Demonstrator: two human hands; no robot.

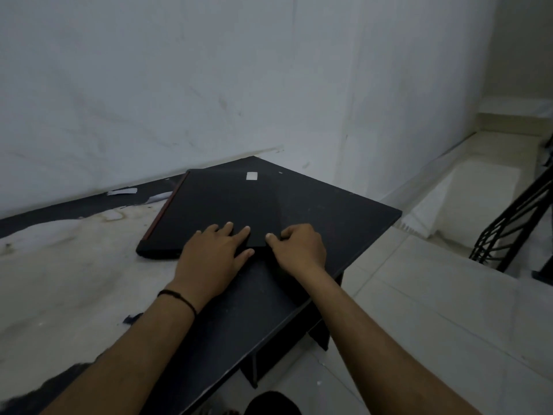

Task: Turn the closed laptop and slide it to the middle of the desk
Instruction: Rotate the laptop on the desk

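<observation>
Closed laptop (221, 211), black with a red strip along its left edge, lies flat at the far right end of a dark desk (245, 310), close to the white wall (209, 70). It sits turned at an angle to the desk's edges, with one corner pointing near, toward the person. A small white sticker (252, 176) marks its lid near the far edge.

Both bare forearms reach in from the near side and meet at that near corner. The left hand (214, 256) lies palm down, fingers spread and mostly straight, resting flat on the lid with the fingertips pointing far and the thumb along the laptop's near edge. A thin black band (179, 298) circles the left wrist. The right hand (299, 247) is curled, fingers bent under and knuckles raised, with the thumb tip on top of the lid just right of the corner; it appears to pinch the laptop's edge, though the fingers underneath are hidden.

Left of the laptop, the desk's surface is worn pale, with torn scraps of white paper (122, 191) near the wall. To the right, below the desk, lies a light tiled floor (434, 295), and a black metal frame (514, 223) stands at the far right.
</observation>
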